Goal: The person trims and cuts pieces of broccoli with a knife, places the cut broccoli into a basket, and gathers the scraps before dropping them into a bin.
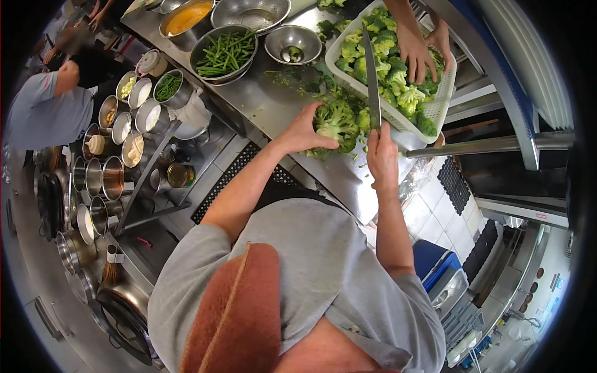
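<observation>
My left hand is curled around the near side of a broccoli head on the steel worktop. In my right hand is a long knife, gripped by its handle. Its blade points away from me and passes over the corner of a white plastic basket heaped with broccoli florets. Another person's hands reach into that basket from the far side. Loose leaves and green scraps lie about the broccoli.
Beyond my left hand stand a bowl of green beans, a small steel bowl with a broccoli piece, and a pot of orange liquid. Several ingredient containers line the left station. A metal rail crosses at right.
</observation>
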Tool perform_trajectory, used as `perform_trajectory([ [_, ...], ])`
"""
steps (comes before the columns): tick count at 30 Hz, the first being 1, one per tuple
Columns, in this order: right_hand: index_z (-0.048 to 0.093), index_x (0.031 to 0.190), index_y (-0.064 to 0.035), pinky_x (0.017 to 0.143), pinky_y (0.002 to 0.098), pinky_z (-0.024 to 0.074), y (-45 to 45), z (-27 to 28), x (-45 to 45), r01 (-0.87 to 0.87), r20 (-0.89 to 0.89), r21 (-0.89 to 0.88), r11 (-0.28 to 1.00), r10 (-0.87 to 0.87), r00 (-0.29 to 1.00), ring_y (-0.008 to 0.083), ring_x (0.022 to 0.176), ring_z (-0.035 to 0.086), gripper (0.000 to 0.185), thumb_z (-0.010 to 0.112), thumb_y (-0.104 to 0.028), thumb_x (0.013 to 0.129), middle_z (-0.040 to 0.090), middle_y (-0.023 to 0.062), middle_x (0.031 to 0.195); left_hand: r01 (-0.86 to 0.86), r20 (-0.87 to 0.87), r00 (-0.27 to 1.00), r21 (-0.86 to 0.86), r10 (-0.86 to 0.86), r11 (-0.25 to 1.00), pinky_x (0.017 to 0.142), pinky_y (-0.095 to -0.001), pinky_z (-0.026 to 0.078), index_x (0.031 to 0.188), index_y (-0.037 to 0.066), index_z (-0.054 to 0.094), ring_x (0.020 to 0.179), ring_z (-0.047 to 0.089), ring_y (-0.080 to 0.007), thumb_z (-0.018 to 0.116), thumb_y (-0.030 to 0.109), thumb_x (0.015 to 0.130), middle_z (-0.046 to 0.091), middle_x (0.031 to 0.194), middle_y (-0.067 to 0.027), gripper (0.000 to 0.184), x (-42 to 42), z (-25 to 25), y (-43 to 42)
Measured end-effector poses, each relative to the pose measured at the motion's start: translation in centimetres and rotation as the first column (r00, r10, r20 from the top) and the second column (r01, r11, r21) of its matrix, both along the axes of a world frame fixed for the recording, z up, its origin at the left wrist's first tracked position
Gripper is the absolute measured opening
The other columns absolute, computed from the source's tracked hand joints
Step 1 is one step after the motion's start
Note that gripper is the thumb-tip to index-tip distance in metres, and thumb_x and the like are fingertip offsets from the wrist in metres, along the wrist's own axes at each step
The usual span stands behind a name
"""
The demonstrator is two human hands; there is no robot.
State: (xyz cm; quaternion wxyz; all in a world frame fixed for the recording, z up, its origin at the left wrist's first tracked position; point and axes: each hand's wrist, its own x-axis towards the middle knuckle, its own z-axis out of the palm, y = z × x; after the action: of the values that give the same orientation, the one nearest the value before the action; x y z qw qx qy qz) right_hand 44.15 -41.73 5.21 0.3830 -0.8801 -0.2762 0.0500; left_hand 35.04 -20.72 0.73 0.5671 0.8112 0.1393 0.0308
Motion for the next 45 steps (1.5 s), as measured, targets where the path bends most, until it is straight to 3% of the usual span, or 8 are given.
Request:
perform_trajectory([
  [14,0.049,0.122,-0.0016,0.061,0.0543,0.0427,1.0,-1.5,-4.6,-0.053,-0.092,0.139,0.989,0.066,0.994,0.0507,0.072,0.06,0.025,0.049,-0.008,0.098,0.06,0.0309,0.075,-0.076,-0.082,0.994,-0.105,0.067,0.992,0.111,-0.0388,0.037,0.153,-0.004,0.022,0.134,0.048,-0.0366,0.076,0.066,0.073,0.048,0.142,-0.0284,0.119,-1.4,0.0,-0.1],
  [16,0.048,0.12,-0.002,0.061,0.044,0.0476,1.4,-0.1,-4.8,-0.072,-0.014,0.112,0.991,0.074,0.997,0.0356,0.064,0.064,0.022,0.047,-0.011,0.101,0.063,0.0198,0.074,-0.117,-0.142,0.985,-0.168,0.093,0.979,0.111,-0.039,0.037,0.154,-0.002,0.022,0.133,0.049,-0.0366,0.074,0.068,0.073,0.049,0.142,-0.0279,0.119,-1.1,-0.8,0.1],
  [26,0.048,0.126,0.0012,0.065,0.0565,0.0462,3.0,-2.8,-4.3,-0.143,0.07,0.054,0.988,0.139,0.988,0.0507,0.075,0.062,0.03,0.046,-0.006,0.097,0.062,0.0328,0.076,-0.129,-0.147,0.985,-0.275,0.091,0.953,0.109,-0.0393,0.038,0.153,0.0,0.028,0.132,0.05,-0.0347,0.075,0.065,0.074,0.051,0.141,-0.0255,0.112,-1.3,-1.3,0.1],
  [32,0.05,0.123,-0.0037,0.066,0.0577,0.0435,2.2,-2.4,-2.3,-0.048,-0.327,0.116,0.992,0.084,0.941,0.0501,0.078,0.062,0.025,0.045,-0.009,0.099,0.064,0.03,0.079,-0.186,-0.166,0.972,-0.132,0.163,0.974,0.109,-0.0389,0.039,0.151,-0.001,0.03,0.131,0.051,-0.0355,0.077,0.064,0.072,0.054,0.138,-0.0242,0.113,0.0,2.3,-1.0],
  [35,0.05,0.12,-0.0038,0.064,0.0579,0.044,2.7,-2.3,-2.5,-0.064,-0.167,0.071,0.995,0.075,0.983,0.0503,0.075,0.062,0.022,0.048,-0.009,0.098,0.062,0.0311,0.077,-0.155,-0.216,0.969,-0.174,0.115,0.973,0.11,-0.0391,0.038,0.15,-0.003,0.031,0.133,0.049,-0.0363,0.078,0.064,0.07,0.052,0.14,-0.0253,0.114,1.2,2.3,-0.7],
  [38,0.049,0.119,-0.0035,0.062,0.0586,0.0437,3.3,-2.2,-3.2,-0.067,-0.045,0.038,0.997,0.068,0.997,0.0515,0.073,0.061,0.023,0.05,-0.007,0.097,0.062,0.0315,0.075,-0.185,-0.105,0.972,0.215,0.211,0.959,0.111,-0.0398,0.036,0.148,-0.004,0.033,0.135,0.046,-0.0349,0.077,0.063,0.072,0.048,0.144,-0.0251,0.11,2.3,-1.4,0.3],
  [40,0.049,0.119,-0.0033,0.061,0.0592,0.0435,3.6,-2.3,-3.4,-0.063,-0.056,0.041,0.997,0.065,0.996,0.0522,0.073,0.061,0.023,0.05,-0.007,0.096,0.062,0.0317,0.075,-0.041,0.064,0.997,-0.164,0.052,0.986,0.112,-0.0394,0.035,0.147,-0.004,0.034,0.135,0.045,-0.032,0.078,0.06,0.074,0.047,0.144,-0.0242,0.107,2.3,-1.8,0.9],
  [45,0.048,0.115,-0.0018,0.058,0.057,0.0428,4.2,-3.6,-2.6,-0.051,-0.034,0.115,0.992,0.055,0.998,0.0527,0.068,0.059,0.02,0.05,-0.006,0.096,0.06,0.0308,0.071,-0.022,0.102,0.994,-0.222,0.046,0.975,0.109,-0.0373,0.037,0.147,-0.003,0.035,0.13,0.049,-0.0278,0.082,0.054,0.074,0.052,0.138,-0.0214,0.104,1.5,-2.2,0.9],
])
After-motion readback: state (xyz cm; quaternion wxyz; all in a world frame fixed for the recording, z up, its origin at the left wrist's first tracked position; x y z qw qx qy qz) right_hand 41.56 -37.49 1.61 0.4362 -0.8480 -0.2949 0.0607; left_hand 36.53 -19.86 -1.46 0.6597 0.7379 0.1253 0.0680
